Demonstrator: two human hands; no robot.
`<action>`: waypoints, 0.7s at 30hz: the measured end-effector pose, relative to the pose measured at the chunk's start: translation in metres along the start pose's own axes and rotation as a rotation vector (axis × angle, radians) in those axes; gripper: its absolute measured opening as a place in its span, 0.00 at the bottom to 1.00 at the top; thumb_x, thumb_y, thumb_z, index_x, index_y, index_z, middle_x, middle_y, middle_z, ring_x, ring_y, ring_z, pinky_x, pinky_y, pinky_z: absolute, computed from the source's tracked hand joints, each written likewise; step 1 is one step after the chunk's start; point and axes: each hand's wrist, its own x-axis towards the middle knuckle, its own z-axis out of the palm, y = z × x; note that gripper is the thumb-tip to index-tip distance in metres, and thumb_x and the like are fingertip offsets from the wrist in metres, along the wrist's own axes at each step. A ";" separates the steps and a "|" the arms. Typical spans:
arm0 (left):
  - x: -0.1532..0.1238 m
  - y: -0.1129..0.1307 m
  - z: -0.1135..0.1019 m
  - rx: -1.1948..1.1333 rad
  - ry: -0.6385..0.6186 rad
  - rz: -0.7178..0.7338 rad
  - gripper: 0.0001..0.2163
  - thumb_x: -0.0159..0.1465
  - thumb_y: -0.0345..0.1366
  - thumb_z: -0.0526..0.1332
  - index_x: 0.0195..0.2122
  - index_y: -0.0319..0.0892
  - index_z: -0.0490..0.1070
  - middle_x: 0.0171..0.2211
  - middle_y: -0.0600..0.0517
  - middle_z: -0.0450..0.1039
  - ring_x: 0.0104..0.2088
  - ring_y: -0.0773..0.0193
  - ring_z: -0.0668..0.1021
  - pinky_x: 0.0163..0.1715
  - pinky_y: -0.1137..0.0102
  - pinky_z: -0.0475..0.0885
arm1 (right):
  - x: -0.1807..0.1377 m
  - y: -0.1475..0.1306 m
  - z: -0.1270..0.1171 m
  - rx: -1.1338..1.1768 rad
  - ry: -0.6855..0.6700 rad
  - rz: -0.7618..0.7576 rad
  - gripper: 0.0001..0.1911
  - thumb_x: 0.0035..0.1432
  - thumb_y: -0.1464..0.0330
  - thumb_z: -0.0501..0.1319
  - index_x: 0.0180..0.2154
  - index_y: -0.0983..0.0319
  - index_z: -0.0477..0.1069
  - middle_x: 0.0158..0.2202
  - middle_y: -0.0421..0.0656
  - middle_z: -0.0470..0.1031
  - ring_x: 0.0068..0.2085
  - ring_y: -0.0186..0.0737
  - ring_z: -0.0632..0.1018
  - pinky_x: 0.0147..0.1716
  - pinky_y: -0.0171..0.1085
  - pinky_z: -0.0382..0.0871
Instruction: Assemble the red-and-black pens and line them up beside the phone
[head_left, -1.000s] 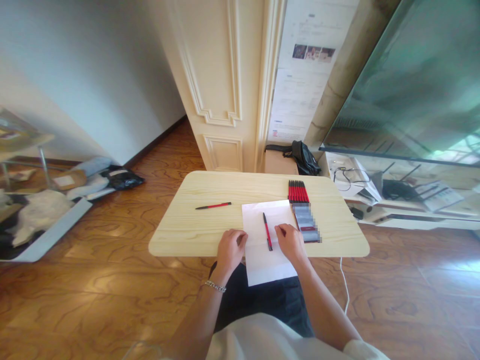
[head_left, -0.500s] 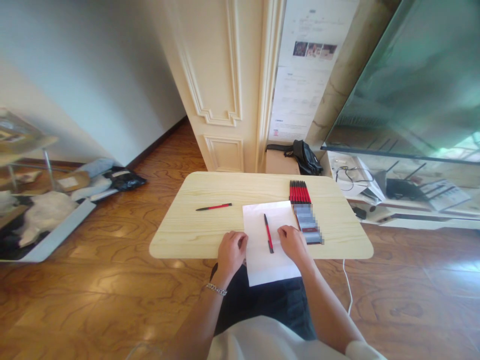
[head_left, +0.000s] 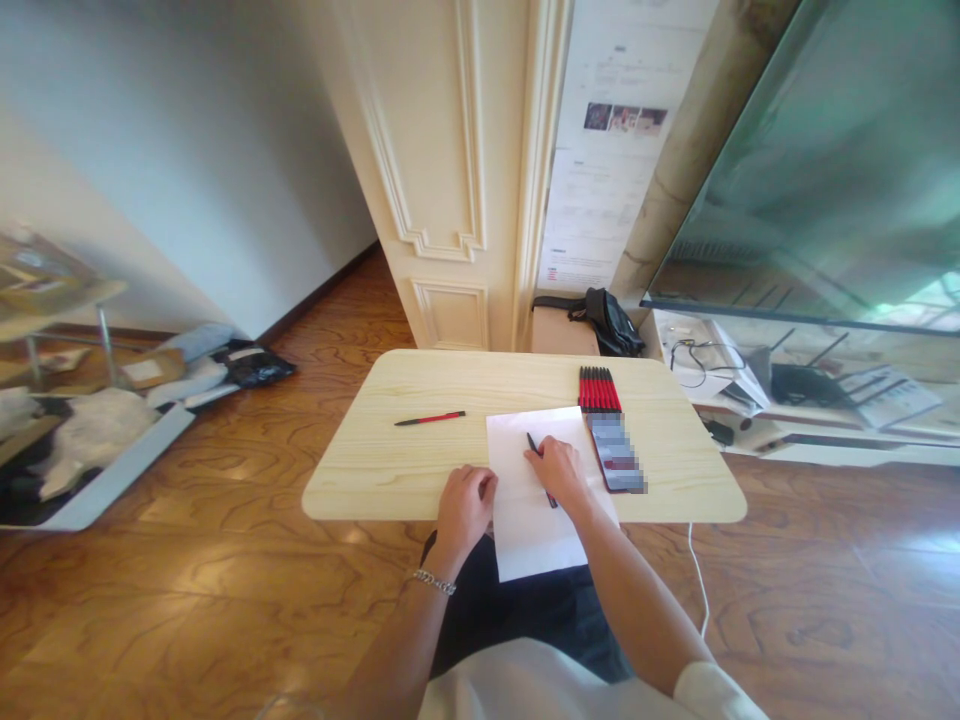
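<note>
A white sheet of paper (head_left: 525, 500) lies on a small light-wood table (head_left: 390, 450) and hangs over its near edge. My right hand (head_left: 559, 472) rests on the sheet, its fingers closed over a red and black pen (head_left: 534, 443) whose tip sticks out beyond them. My left hand (head_left: 465, 505) lies curled at the sheet's left edge and touches the paper. A second red and black pen (head_left: 430, 418) lies alone on the table to the left. A pack of several red and black pens (head_left: 598, 390) sits at the sheet's right.
A blurred dark box (head_left: 616, 453) lies below the pen pack. A white cable (head_left: 699, 580) hangs off the table's right side. A black bag (head_left: 611, 320) sits behind the table by the cream door. Clutter and a grey tray (head_left: 97, 450) lie on the wooden floor at left.
My right hand has moved left from the sheet's right edge onto the pen in the middle of the paper and closed over it. My left hand has stayed at the sheet's left edge.
</note>
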 end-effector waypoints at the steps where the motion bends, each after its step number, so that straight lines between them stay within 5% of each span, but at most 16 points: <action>1: 0.001 0.000 0.000 -0.008 -0.004 -0.002 0.07 0.64 0.35 0.56 0.32 0.44 0.73 0.29 0.49 0.72 0.35 0.57 0.73 0.38 0.62 0.68 | 0.001 0.001 -0.001 0.003 -0.004 0.002 0.20 0.60 0.54 0.55 0.38 0.64 0.73 0.37 0.54 0.78 0.40 0.47 0.77 0.37 0.38 0.63; 6: 0.002 0.007 -0.008 -0.139 0.013 -0.070 0.07 0.63 0.37 0.57 0.33 0.44 0.73 0.31 0.49 0.74 0.35 0.58 0.74 0.39 0.63 0.69 | 0.002 0.009 -0.007 0.191 0.025 -0.025 0.19 0.60 0.57 0.53 0.33 0.64 0.75 0.33 0.51 0.78 0.36 0.43 0.76 0.35 0.37 0.62; 11: 0.004 0.038 -0.015 -0.480 -0.065 -0.177 0.12 0.65 0.44 0.55 0.39 0.45 0.74 0.36 0.49 0.76 0.36 0.60 0.76 0.39 0.66 0.70 | -0.012 0.009 -0.009 0.833 -0.028 -0.139 0.19 0.58 0.56 0.54 0.33 0.63 0.75 0.28 0.43 0.75 0.30 0.36 0.73 0.30 0.34 0.64; 15: 0.005 0.062 0.000 -0.921 -0.211 -0.274 0.16 0.65 0.48 0.53 0.36 0.42 0.73 0.33 0.48 0.76 0.34 0.61 0.78 0.37 0.67 0.72 | -0.033 0.000 -0.003 1.268 -0.135 -0.140 0.20 0.55 0.53 0.58 0.36 0.64 0.74 0.24 0.40 0.71 0.24 0.33 0.69 0.24 0.33 0.64; 18: 0.003 0.070 0.014 -1.167 -0.224 -0.447 0.17 0.62 0.50 0.57 0.33 0.40 0.71 0.29 0.49 0.74 0.29 0.63 0.77 0.32 0.68 0.72 | -0.041 -0.004 0.000 1.384 -0.227 -0.086 0.22 0.54 0.52 0.59 0.38 0.64 0.74 0.21 0.38 0.68 0.20 0.31 0.66 0.18 0.32 0.61; 21: 0.000 0.071 0.020 -1.246 -0.187 -0.566 0.16 0.58 0.50 0.62 0.34 0.40 0.70 0.26 0.51 0.73 0.25 0.67 0.75 0.28 0.71 0.71 | -0.040 -0.005 -0.002 1.388 -0.130 -0.082 0.19 0.51 0.55 0.62 0.37 0.64 0.75 0.28 0.42 0.74 0.27 0.35 0.72 0.25 0.34 0.66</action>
